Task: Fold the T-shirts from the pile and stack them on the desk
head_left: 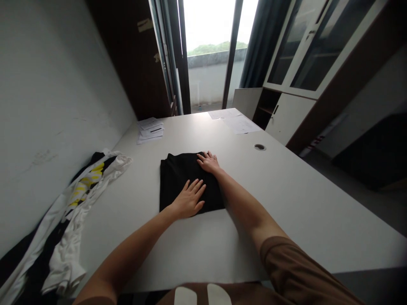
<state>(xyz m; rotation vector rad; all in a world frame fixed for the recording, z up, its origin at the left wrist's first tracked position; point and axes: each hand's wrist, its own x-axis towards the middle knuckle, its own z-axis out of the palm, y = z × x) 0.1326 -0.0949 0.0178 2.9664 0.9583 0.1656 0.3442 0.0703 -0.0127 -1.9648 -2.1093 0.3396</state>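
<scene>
A folded black garment [178,176] lies flat in the middle of the white table [286,190]. My left hand [190,198] rests palm down on its near part, fingers stretched out. On the garment's far right corner lies my right hand [209,162], also flat with fingers spread. Neither hand grips the cloth.
A heap of white, black and yellow clothes [79,199] lies along the wall on the left. Stacked papers [150,129] sit at the far left, loose sheets [237,120] at the far edge. A cable hole [260,147] is right of the garment. A cabinet [286,114] stands beyond the table.
</scene>
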